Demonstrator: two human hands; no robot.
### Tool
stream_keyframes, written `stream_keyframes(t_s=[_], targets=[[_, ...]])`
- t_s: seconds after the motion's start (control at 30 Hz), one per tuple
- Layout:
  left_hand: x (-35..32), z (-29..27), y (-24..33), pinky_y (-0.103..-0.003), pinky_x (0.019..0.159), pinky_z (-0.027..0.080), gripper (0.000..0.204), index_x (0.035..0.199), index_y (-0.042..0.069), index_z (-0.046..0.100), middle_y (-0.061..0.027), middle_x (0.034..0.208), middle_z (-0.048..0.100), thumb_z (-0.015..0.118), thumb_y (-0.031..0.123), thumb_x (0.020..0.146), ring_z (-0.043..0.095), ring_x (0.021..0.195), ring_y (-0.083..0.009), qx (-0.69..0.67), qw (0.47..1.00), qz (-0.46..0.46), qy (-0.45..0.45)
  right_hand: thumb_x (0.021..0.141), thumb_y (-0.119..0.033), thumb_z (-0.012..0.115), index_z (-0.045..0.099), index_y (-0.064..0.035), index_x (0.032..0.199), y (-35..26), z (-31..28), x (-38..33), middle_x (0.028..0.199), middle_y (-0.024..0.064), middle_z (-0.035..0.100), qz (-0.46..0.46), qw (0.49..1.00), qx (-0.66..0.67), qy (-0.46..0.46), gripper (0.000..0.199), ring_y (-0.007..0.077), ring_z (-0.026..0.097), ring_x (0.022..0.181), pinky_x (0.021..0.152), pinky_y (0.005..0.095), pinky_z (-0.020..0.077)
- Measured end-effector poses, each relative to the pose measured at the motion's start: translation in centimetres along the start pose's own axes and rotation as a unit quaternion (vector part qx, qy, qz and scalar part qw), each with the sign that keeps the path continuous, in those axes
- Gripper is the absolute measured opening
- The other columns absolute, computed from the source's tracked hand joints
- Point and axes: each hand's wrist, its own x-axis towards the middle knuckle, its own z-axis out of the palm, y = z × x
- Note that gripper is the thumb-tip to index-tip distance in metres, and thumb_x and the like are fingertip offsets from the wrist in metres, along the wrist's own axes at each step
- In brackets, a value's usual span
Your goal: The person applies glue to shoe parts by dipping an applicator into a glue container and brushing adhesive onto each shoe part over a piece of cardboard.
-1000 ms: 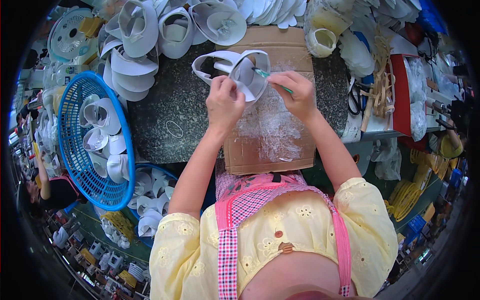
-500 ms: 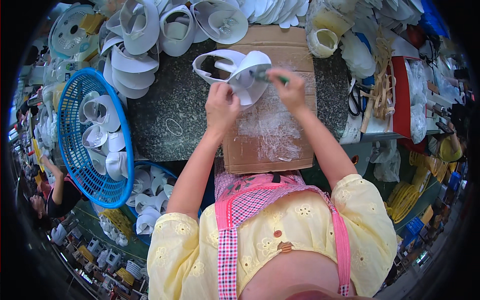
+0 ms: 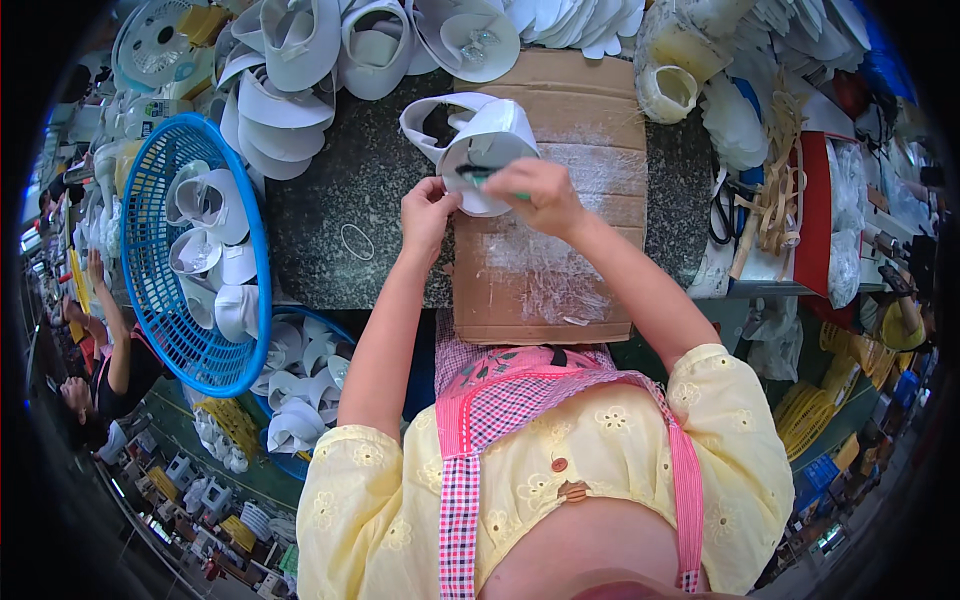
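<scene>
A white sun visor (image 3: 497,128) lies on the far left part of a cardboard sheet (image 3: 545,292), its headband loop stretching to the left. With fingertips pinched, my left hand (image 3: 427,212) grips the near edge of the visor. My right hand (image 3: 545,196) is closed around a small green-handled brush (image 3: 480,173), whose dark head is over the brim's surface. Motion blurs the brush slightly, so I cannot tell whether its bristles touch. Pale, streaky residue coats the middle of the cardboard.
More white visors (image 3: 283,110) are piled at the far left. A blue plastic basket (image 3: 262,300) holding visors stands left of the speckled table (image 3: 395,262). To the far right is a crusted, yellowish container (image 3: 668,92). A thin white ring (image 3: 357,242) lies on the table.
My right hand and the brush have moved left and nearer to me, across the brim. The visor has turned a little. My left hand still holds its near edge.
</scene>
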Motion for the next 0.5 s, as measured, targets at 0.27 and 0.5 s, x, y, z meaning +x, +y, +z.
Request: stream_keyframes(t_s=[0.27, 0.5], targets=[[-0.9, 1.4, 4.8, -0.019, 0.057, 0.039, 0.015, 0.084, 0.0, 0.058, 0.0003, 0.069, 0.056, 0.06, 0.005, 0.07, 0.05, 0.062, -0.006, 0.169, 0.983, 0.069, -0.022, 0.071, 0.004, 0.06, 0.062, -0.0036, 0.085, -1.6, -2.2, 2.1, 0.08, 0.0088, 0.063, 0.098, 0.99, 0.09, 0.042, 0.016, 0.0155, 0.061, 0.07, 0.061, 0.0243, 0.0457], [2.6, 5.0, 11.8, -0.033, 0.061, 0.046, 0.025, 0.08, 0.0, 0.06, -0.0149, 0.068, 0.06, 0.058, 0.019, 0.064, 0.059, 0.063, -0.025, 0.319, 0.935, 0.152, -0.014, 0.073, -0.004, 0.061, 0.062, -0.005, 0.084, 1.7, -3.3, 5.0, 0.078, 0.0099, 0.063, 0.095, 0.966, -0.058, 0.233, 0.01, 0.0219, 0.061, 0.069, 0.06, 0.0286, 0.0472]])
